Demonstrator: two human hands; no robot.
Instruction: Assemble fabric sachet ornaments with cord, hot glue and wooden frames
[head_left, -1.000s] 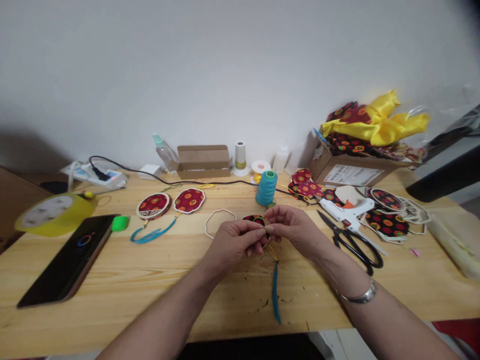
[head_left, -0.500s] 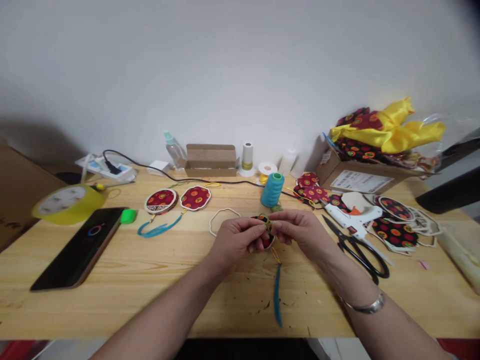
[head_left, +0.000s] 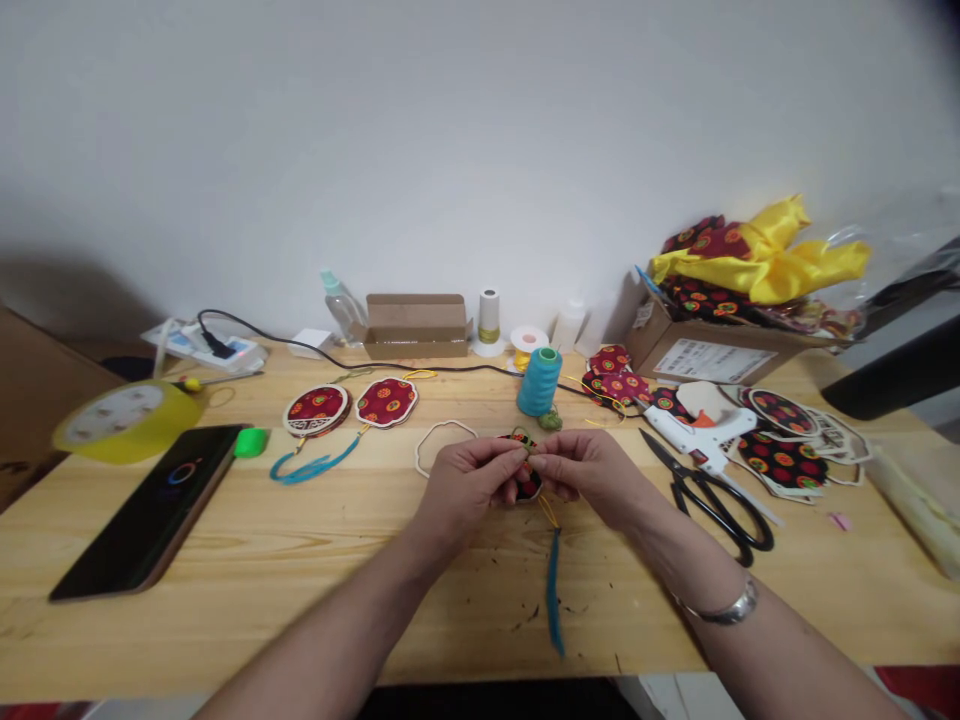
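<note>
Over the middle of the table my left hand [head_left: 474,478] and my right hand [head_left: 589,472] meet, fingertips nearly touching. Both pinch a thin olive-green cord [head_left: 520,434]; its exact path between the fingers is hidden. Beneath the fingers is a dark patterned fabric pendant [head_left: 532,489], mostly covered by my hands. From it hang a yellow loop and a blue tassel [head_left: 553,605]. A pale frame [head_left: 421,445] lies by my left hand. Just beyond my fingers are a small bundle of green cord [head_left: 551,421] and a blue thread cone [head_left: 539,384].
On the right lie black scissors [head_left: 709,490], a white glue gun [head_left: 697,438] and fabric pieces, before a cardboard box [head_left: 701,350]. Two finished-looking pendants [head_left: 386,402], a phone [head_left: 150,510] and a yellow tape roll [head_left: 127,420] are left. A black cable [head_left: 360,360] crosses behind.
My right hand has shifted slightly left and its fingers are closer to my left hand's. The whole view has moved a little.
</note>
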